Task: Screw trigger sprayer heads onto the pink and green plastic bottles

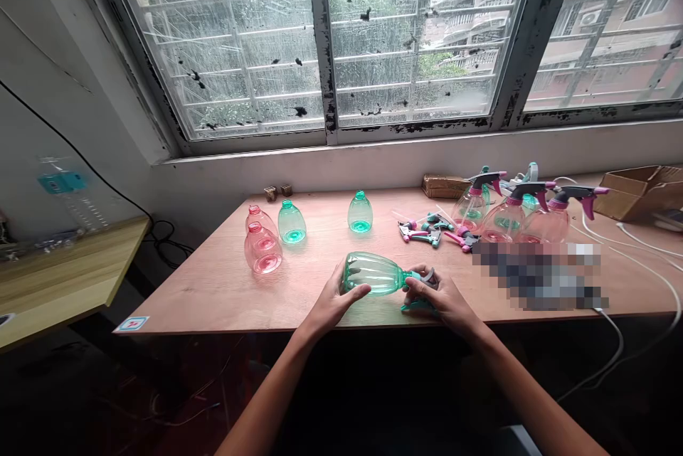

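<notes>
A clear green spray bottle (375, 274) lies sideways in the air just over the front part of the table, its neck pointing right. Around its base wraps my left hand (341, 296), thumb along the near side. My right hand (436, 297) grips the green and grey spray head (419, 279) at the bottle's neck; the fingers partly cover it. A green trigger part (419, 307) shows below those fingers. Behind the bottle stands another green bottle (360, 213) without a head. Loose spray heads (427, 230) in pink, green and grey lie beyond my right hand.
Two pink bottles (263, 250) and a green bottle (292, 223) stand at the left. Several pink and green bottles with spray heads (504, 218) stand at the right, near a cardboard box (637, 193) and white cables (640, 242). A window runs behind the table (203, 292).
</notes>
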Demonstrator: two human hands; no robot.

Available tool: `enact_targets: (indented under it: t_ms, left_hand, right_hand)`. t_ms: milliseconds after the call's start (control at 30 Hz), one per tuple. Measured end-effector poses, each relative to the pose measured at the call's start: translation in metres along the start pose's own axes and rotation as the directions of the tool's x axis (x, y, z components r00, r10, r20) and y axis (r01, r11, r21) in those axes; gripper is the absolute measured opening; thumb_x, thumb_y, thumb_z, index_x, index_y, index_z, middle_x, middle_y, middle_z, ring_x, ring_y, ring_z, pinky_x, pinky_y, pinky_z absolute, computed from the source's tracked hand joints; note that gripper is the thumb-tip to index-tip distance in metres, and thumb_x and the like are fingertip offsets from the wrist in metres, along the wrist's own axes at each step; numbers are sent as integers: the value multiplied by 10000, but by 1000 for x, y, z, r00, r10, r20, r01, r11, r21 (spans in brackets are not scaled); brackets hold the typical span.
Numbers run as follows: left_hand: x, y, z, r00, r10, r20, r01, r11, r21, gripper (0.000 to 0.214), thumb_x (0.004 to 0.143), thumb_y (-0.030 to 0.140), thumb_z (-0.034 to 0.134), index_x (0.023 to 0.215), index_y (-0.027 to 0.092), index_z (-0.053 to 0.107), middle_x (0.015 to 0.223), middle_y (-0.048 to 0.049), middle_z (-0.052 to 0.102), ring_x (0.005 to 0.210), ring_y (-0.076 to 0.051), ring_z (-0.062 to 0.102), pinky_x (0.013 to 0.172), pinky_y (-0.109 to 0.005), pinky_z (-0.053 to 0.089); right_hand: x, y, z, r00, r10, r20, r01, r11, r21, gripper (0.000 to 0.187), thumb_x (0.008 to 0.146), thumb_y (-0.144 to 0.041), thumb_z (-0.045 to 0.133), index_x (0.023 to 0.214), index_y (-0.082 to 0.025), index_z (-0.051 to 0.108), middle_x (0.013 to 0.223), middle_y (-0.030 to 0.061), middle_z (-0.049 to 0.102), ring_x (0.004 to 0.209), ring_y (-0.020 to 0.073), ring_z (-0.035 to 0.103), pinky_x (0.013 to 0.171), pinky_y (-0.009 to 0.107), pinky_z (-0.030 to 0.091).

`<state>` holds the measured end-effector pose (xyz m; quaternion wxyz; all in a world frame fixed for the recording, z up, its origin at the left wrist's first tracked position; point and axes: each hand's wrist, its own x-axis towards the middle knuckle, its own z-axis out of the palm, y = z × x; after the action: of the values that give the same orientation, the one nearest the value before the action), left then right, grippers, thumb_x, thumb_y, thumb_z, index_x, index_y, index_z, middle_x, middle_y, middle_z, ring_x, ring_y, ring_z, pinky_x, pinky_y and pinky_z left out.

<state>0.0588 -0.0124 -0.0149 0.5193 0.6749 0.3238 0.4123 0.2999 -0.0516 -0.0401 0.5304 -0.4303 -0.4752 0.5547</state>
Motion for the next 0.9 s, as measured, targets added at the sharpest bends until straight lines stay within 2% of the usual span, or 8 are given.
enact_targets:
  t_ms: [67, 167, 267, 433, 567, 700, 833, 900]
  left_hand:
    - [0, 1, 0, 1000, 4, 24, -4, 1000, 0, 847, 812, 384, 741, 1522, 218, 311, 1488, -146, 471, 1360, -335, 460, 1160, -493, 328]
    - [0, -5, -1, 999, 29, 29, -28, 999, -19, 1036, 753, 318, 801, 1560, 305, 151, 1583, -103, 339, 1444, -311, 346, 1191, -478, 272]
    - [0, -9, -2, 1000, 21, 21, -21, 1000, -20, 1091, 761, 312, 797, 1566, 319, 62, 1608, -109, 281, 1451, -300, 337, 1187, -474, 284]
    - [0, -4, -2, 998, 43, 38, -44, 999, 15, 780, 852, 361, 704, 1518, 225, 321, 1529, -125, 432, 1403, -310, 413, 1185, -485, 291]
    - [-1, -5, -2, 997, 59, 51, -58, 998, -7, 958, 803, 325, 756, 1560, 297, 168, 1606, -85, 314, 1466, -297, 309, 1201, -454, 262]
    - [-2, -7, -2, 999, 52, 11, -52, 998, 29, 1005, 800, 341, 760, 1566, 310, 110, 1630, -97, 243, 1492, -298, 245, 1214, -478, 209]
    - [0, -6, -2, 999, 37, 1, -37, 998, 42, 806, 833, 401, 720, 1513, 223, 326, 1512, -142, 442, 1398, -328, 416, 1177, -497, 299]
    - [0, -6, -2, 999, 47, 13, -48, 998, 39, 750, 842, 400, 710, 1489, 219, 376, 1485, -137, 470, 1352, -322, 474, 1146, -482, 356]
  right_hand:
    - [0, 0, 0, 1000, -6, -5, 6, 1000, 10, 426, 783, -506, 770, 1012, -209, 566, 732, 25, 710, 740, 244, 703, 667, 399, 625]
    - [1, 1, -1, 1000, -14, -27, 15, 999, 41, 425, 782, -505, 772, 1008, -212, 563, 757, 28, 712, 733, 233, 696, 648, 393, 628]
    - [1, 1, 0, 1000, -17, -24, 19, 998, 56, 436, 766, -509, 784, 1000, -212, 567, 753, 29, 717, 735, 233, 696, 662, 402, 631]
    - [0, -1, 1, 999, -16, -31, 17, 999, 46, 464, 742, -539, 789, 992, -212, 575, 724, 25, 714, 736, 245, 698, 653, 398, 626]
    - [1, -1, 1, 994, -52, -92, 52, 999, 4, 483, 737, -554, 785, 997, -205, 578, 763, 45, 714, 712, 243, 698, 560, 338, 602]
    - [2, 0, 1, 997, -39, -67, 40, 999, 26, 478, 734, -547, 791, 996, -203, 588, 750, 45, 707, 743, 255, 702, 639, 394, 624]
    - [3, 2, 2, 999, -27, -41, 28, 999, 25, 471, 723, -553, 798, 973, -207, 597, 718, 30, 701, 719, 250, 699, 669, 409, 625]
    - [5, 3, 2, 998, -15, -56, 17, 999, 38, 477, 714, -554, 804, 972, -207, 603, 732, 29, 699, 716, 243, 697, 670, 407, 627]
